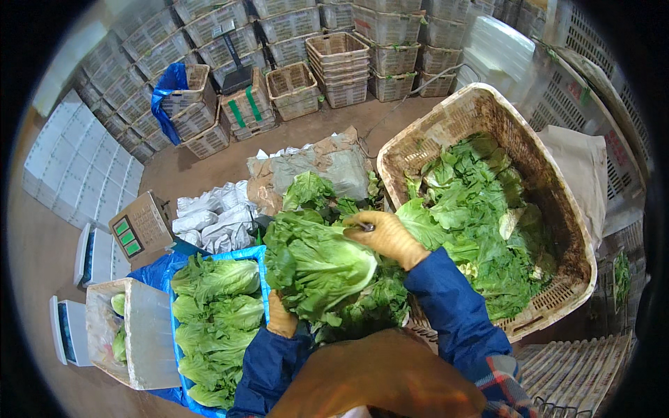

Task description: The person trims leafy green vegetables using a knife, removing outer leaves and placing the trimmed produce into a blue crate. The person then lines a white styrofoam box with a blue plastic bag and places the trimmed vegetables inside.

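A large leafy head of lettuce [326,261] lies across in front of me, its pale base to the right. My left hand [283,314], in a yellow-orange glove, holds it from below at its lower left, the fingers hidden under the leaves. Above the head's right side, my gloved right hand [389,236] is closed around a small metal tool [367,227], of which only a short part shows; its kind cannot be told. More leafy greens lie beneath and behind the held head. To the left, a blue-lined crate [263,254] holds several lettuce heads in a column.
A big dirty plastic basket [562,183] with loose leaves stands at right. At left are a foam box [152,334], a digital scale [141,224] and white wrapped bundles [214,214]. Covered packages [319,167] lie ahead; stacked crates [389,57] line the back wall.
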The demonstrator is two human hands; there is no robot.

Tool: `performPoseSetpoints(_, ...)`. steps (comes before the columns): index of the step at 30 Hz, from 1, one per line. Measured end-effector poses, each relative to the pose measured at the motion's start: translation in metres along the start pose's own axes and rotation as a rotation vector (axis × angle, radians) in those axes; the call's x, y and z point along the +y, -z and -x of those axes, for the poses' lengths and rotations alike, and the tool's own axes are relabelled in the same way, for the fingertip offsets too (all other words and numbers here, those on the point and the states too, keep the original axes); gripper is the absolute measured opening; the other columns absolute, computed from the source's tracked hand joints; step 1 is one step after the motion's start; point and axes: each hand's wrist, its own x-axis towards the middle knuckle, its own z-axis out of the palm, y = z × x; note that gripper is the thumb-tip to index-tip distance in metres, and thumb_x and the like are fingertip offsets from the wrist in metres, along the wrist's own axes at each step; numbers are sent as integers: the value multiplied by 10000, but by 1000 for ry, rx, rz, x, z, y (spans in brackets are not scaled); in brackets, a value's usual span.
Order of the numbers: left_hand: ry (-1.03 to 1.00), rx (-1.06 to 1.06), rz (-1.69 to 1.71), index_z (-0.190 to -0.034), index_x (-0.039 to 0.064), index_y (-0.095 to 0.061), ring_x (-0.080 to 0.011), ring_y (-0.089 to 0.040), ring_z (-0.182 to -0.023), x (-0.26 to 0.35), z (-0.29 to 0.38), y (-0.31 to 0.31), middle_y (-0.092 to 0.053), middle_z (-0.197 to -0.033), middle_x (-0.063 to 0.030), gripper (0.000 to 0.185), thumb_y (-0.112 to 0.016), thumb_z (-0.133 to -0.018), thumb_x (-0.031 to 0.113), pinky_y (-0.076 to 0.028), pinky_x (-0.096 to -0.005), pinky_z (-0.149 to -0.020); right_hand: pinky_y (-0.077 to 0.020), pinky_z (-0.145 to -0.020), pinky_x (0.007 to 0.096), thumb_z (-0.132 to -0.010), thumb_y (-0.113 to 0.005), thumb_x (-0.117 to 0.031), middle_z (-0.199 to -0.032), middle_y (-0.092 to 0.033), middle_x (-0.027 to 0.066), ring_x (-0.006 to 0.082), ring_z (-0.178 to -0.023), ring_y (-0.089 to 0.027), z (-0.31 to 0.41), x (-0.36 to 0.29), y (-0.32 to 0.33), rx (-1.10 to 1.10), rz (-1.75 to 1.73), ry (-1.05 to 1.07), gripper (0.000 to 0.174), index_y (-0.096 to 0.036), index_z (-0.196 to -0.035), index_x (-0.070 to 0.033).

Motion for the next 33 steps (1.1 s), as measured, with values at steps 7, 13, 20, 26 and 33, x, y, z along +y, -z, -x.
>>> performPoseSetpoints(7, -283, 82, -427, -1335, 26, -629, -246, -696, -1049, -24, 21, 52, -707, -1236, -96, 336, -624, -1018, 136, -583, -383, -888, -557, -719, 314, -949, -775, -173, -891, -776, 51, 122, -748, -673, 19, 0, 22, 365, -445, -390, 198, -770, -1092, -35)
performPoseSetpoints(13, -597, 63, -967, -1182, 17, -709, -293, -696, -961, -3, 23, 28, -738, -1093, -107, 254, -674, -942, 93, -567, -392, -819, -540, -834, 303, -969, -782, -207, -995, -755, 63, 140, -905, -635, 31, 5, -23, 94, -247, -275, 265, -757, -1124, 7)
performPoseSetpoints(20, -754, 69, -1276, -1163, 44, -745, -375, -698, -1003, 5, 31, 4, -750, -1123, -130, 271, -703, -903, 102, -550, -460, -915, -550, -863, 321, -922, -823, -257, -1031, -766, 117, 187, -917, -675, 14, 63, 2, 386, -442, -336, 385, -737, -1178, 17)
performPoseSetpoints(26, -875, 62, -1498, -1164, 55, -746, -376, -688, -1091, 10, 29, 1, -753, -1135, -126, 276, -709, -894, 100, -527, -487, -985, -521, -768, 270, -923, -833, -277, -1021, -733, 46, 118, -868, -638, 66, 29, -46, 147, -530, -336, 350, -754, -1167, -39)
performPoseSetpoints(33, -623, 232, -946, -1112, 25, -744, -259, -723, -987, 35, 27, -9, -761, -1059, -120, 192, -661, -972, 127, -587, -375, -792, -572, -713, 289, -864, -864, -141, -876, -774, 52, 105, -793, -678, 72, 2, -6, 11, -139, -385, 189, -792, -985, -15)
